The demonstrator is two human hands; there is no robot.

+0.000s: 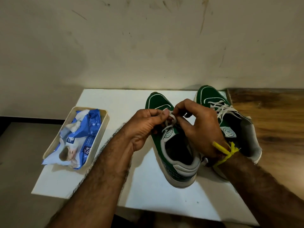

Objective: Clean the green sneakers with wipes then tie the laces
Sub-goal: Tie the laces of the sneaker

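Two green sneakers with white soles stand side by side on a white board (148,191), toes pointing away from me. Over the left sneaker (166,145), my left hand (144,127) and my right hand (197,125) each pinch its white laces (171,119) above the tongue. The right sneaker (212,97) sits behind my right hand, its white laces (220,107) lying loose across the tongue. A yellow thread is tied around my right wrist. A blue pack of wipes (82,139) lies in a cream tray at the left.
The cream tray (105,119) sits on the white board's left part, near its edge. A wooden tabletop (271,112) extends to the right of the board. A stained wall rises right behind the sneakers. Darker floor shows at the left.
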